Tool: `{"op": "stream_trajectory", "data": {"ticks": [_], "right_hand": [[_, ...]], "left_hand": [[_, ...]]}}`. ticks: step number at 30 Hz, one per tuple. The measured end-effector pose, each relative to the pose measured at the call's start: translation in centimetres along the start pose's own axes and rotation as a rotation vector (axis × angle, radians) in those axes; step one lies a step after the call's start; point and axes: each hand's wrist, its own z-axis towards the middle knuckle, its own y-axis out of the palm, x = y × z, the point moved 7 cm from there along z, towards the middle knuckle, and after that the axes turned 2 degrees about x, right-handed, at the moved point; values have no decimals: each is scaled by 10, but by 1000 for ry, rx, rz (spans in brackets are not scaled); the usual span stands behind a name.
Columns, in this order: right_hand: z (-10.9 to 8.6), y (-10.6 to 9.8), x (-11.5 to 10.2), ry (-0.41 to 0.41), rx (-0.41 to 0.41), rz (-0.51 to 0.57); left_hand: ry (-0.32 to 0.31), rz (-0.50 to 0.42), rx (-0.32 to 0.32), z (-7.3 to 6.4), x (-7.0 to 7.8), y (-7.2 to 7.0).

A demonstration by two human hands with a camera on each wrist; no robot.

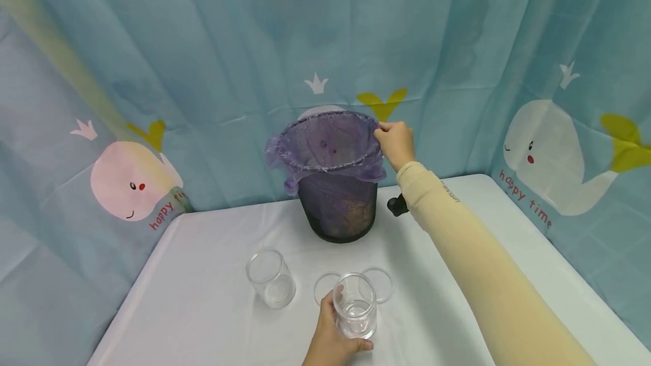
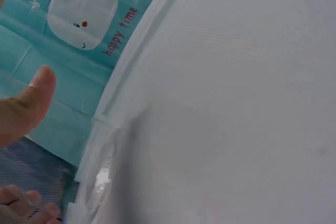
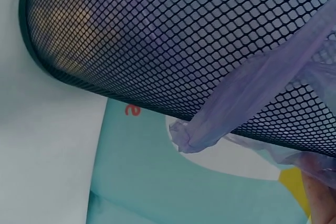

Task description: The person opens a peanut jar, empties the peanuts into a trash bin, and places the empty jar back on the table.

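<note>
My left hand [image 1: 330, 335] grips a clear glass cup [image 1: 358, 321] at the front middle of the table, thumb low on its near side and fingers at its left. In the left wrist view, that cup [image 2: 101, 182] shows partly between thumb and fingers. My right hand [image 1: 398, 143] pinches the right rim of a black mesh trash bin [image 1: 338, 216], where a purple bag [image 1: 370, 171] is folded over the edge. The right wrist view shows the bin's mesh side [image 3: 157, 51], a twisted end of the bag [image 3: 236, 98] and part of my hand [image 3: 317, 198].
A second clear glass cup [image 1: 272, 281] stands to the left of the held one. Two clear round pieces lie flat just behind the held cup. A small black object [image 1: 396, 205] sits right of the bin, partly behind my sleeve. A blue curtain [image 1: 229, 72] hangs behind the table.
</note>
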Motion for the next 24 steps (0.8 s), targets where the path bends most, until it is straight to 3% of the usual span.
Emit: {"op": "stream_trajectory", "data": {"ticks": [3, 7, 13, 15, 18, 24], "right_hand": [[2, 4, 0, -5, -20, -10], [4, 6, 2, -11, -69, 5], [6, 5, 9, 41, -151, 112], [6, 5, 11, 51, -181, 128], [5, 4, 14, 52, -230, 152], [6, -4, 27, 56, -328, 212]], "left_hand": [[14, 95, -87, 1, 9, -15], [148, 275, -143, 3, 42, -50], [418, 395, 15, 20, 108, -109], [457, 435, 41, 28, 124, -124], [461, 509, 19, 43, 138, -144], [313, 600, -61, 84, 142, -177]]}}
